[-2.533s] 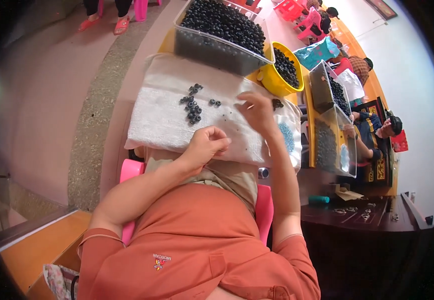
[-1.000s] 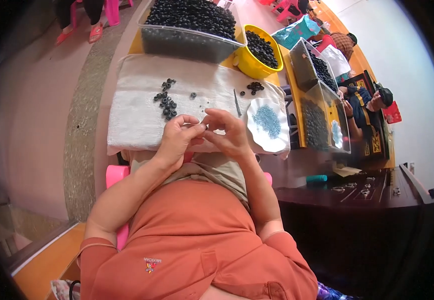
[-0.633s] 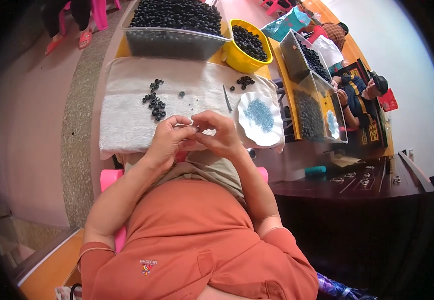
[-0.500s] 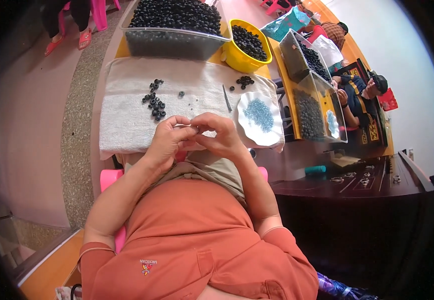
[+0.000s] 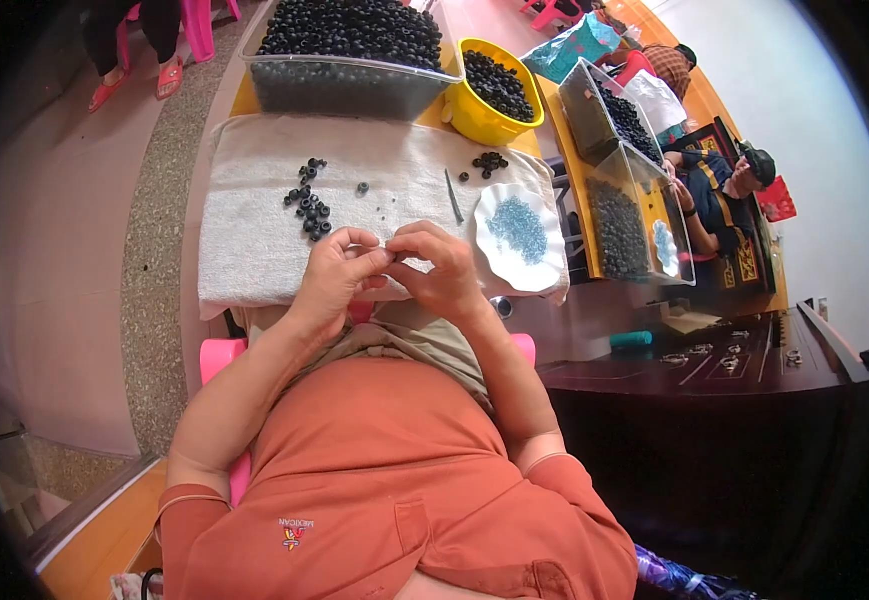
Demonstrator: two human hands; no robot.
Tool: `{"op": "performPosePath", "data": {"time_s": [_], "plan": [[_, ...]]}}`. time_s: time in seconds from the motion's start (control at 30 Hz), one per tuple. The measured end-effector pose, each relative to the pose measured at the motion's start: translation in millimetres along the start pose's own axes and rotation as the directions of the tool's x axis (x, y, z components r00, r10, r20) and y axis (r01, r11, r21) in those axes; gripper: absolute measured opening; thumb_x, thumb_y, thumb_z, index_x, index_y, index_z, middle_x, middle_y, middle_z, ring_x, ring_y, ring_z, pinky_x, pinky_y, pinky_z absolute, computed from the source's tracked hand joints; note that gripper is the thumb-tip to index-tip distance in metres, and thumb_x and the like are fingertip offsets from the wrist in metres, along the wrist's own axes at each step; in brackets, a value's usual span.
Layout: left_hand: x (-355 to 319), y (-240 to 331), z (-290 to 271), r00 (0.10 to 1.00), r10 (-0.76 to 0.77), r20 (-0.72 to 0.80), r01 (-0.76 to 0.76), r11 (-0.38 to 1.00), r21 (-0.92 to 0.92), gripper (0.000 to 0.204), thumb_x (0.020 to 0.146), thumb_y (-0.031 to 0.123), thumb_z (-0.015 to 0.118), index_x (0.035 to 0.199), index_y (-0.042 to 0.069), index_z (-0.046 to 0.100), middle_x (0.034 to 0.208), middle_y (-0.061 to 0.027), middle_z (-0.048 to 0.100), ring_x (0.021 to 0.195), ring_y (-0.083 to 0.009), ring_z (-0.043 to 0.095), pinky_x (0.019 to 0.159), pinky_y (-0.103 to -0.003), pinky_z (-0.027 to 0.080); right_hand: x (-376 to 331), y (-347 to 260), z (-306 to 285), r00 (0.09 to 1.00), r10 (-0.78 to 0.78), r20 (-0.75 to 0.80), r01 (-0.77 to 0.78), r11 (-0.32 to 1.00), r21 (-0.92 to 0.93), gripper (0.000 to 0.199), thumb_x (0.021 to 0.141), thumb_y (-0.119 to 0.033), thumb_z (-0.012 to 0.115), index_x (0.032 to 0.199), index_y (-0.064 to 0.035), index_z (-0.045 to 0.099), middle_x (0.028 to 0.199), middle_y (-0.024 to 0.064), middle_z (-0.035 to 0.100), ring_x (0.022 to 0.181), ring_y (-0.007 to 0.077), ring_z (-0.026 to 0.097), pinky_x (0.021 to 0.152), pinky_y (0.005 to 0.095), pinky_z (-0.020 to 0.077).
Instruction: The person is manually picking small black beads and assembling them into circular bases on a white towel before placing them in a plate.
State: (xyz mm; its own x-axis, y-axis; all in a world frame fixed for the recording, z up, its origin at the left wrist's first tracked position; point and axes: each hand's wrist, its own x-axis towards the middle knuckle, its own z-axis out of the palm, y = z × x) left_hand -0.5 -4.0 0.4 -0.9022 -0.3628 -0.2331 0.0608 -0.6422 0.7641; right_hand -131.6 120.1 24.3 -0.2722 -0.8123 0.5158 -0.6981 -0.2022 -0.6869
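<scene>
My left hand [image 5: 337,272] and my right hand [image 5: 440,268] meet over the near edge of a white cloth [image 5: 244,220]. Thumb and fingers of both are pinched together at one spot. Whatever lies between the fingertips is small and mostly covered; only a dark speck shows. Beyond my left hand lies a loose cluster of small black ring-shaped parts [image 5: 310,212], with a single black part [image 5: 362,188] to its right. Dark tweezers [image 5: 454,196] rest past my right hand. Right of them, a white scalloped dish [image 5: 489,258] holds many tiny clear-bluish pieces [image 5: 517,228].
A clear bin [image 5: 344,90] and a yellow bowl [image 5: 491,125], both full of black parts, stand at the far side. Another small black pile [image 5: 491,161] sits near the bowl. To the right, more clear bins [image 5: 644,215] stand before a person in dark clothing [image 5: 714,190].
Both hands have shifted very slightly, with the fingertips still pinched together. The things on the cloth have not moved.
</scene>
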Motion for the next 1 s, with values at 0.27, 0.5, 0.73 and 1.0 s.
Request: {"op": "performPosePath", "data": {"time_s": [0.27,0.5,0.73,1.0], "plan": [[2,-8,-3,0.997,0.063,-0.042,-0.063,0.998,0.008,0.017,0.090,0.008,0.068,0.101,0.006,0.055,0.093,-0.0052,0.065,0.084,-0.0126,0.065,0.073,-0.026,0.054,-1,-1,-1,0.997,-0.075,0.014,0.076,0.967,-0.244,0.027,0.071,0.001,0.078,0.095,-0.0040,0.067,0.091,0.0110,0.068,0.076,0.0283,0.069,0.064,0.0344,0.0550],[4,-10,-3,0.996,0.068,-0.061,-0.068,0.998,0.003,0.017,0.090,0.007,0.068,0.099,0.006,0.054,0.092,-0.0055,0.065,0.080,-0.0127,0.066,0.072,-0.026,0.057,-4,4,2,0.998,-0.057,-0.004,0.054,0.961,-0.273,0.026,0.071,0.001,0.078,0.094,-0.0046,0.067,0.089,0.0107,0.068,0.078,0.0278,0.069,0.064,0.0343,0.0551],[3,-8,-3,0.997,0.041,-0.061,-0.040,0.999,0.023,0.015,0.090,0.008,0.069,0.097,0.006,0.056,0.090,-0.0052,0.066,0.080,-0.0120,0.065,0.072,-0.026,0.057,-1,2,-13,0.994,0.073,0.079,-0.064,0.993,-0.104,0.021,0.076,0.004,0.075,0.095,-0.0012,0.068,0.094,0.0117,0.070,0.078,0.0211,0.070,0.066,0.0289,0.0553],[3,-8,-3,0.997,0.054,-0.048,-0.051,0.997,0.055,0.015,0.090,0.010,0.070,0.096,0.006,0.056,0.088,-0.0045,0.066,0.077,-0.0121,0.066,0.072,-0.026,0.057,-6,7,-9,0.973,0.221,0.072,-0.225,0.973,0.053,0.013,0.080,0.005,0.069,0.091,-0.0016,0.067,0.084,0.0089,0.068,0.072,0.0160,0.066,0.063,0.0270,0.0527]]}}
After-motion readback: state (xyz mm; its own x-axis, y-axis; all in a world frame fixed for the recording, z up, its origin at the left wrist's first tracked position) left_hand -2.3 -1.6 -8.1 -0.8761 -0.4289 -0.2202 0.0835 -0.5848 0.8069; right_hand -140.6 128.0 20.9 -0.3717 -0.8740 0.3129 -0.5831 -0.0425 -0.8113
